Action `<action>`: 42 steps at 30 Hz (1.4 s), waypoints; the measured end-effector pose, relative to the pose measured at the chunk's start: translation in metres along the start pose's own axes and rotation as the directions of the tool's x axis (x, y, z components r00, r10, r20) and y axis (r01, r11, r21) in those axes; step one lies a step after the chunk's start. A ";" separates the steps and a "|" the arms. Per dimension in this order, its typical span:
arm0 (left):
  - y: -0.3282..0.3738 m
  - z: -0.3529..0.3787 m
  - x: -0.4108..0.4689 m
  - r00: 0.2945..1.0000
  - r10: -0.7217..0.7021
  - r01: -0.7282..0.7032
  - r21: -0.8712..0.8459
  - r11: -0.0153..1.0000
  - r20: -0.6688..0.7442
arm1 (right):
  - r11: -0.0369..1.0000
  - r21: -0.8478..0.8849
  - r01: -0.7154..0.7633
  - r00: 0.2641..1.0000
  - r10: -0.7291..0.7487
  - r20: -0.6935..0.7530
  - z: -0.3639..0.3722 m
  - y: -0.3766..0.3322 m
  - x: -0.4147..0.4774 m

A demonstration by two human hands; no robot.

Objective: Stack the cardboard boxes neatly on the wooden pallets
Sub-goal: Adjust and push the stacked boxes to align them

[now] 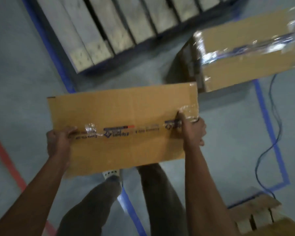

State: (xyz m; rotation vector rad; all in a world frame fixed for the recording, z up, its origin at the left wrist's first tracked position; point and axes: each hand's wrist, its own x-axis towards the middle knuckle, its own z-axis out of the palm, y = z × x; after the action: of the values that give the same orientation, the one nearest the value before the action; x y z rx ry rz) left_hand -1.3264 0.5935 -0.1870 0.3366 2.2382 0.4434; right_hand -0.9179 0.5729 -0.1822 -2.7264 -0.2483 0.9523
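Observation:
A brown cardboard box (123, 116) with printed tape along its top seam is held in the air in front of me, above the floor. My left hand (60, 142) grips its left end and my right hand (192, 132) grips its right end, thumb on the top. A wooden pallet (109, 26) with pale slats lies on the floor ahead, bare. A second taped cardboard box (249, 53) rests to the right on another pallet (189, 65), whose blocks show beneath it.
Blue tape lines (269, 125) mark bays on the grey floor, and a red line (5, 159) runs at the left. A blue cable (271, 116) snakes along the right. A third pallet corner with a box (262, 218) sits at bottom right. My legs are below the box.

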 end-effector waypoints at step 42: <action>0.181 0.574 -1.162 -0.135 0.328 -0.967 -0.052 -0.250 0.935 | -0.038 0.955 -0.295 0.268 0.956 0.121 -0.846 0.379 0.074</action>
State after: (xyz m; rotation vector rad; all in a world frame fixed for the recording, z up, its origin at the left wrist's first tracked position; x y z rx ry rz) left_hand -0.1314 0.4330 0.3203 2.3094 0.7169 -0.2152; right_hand -0.2978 0.0832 0.3092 -1.6608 1.5854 0.0036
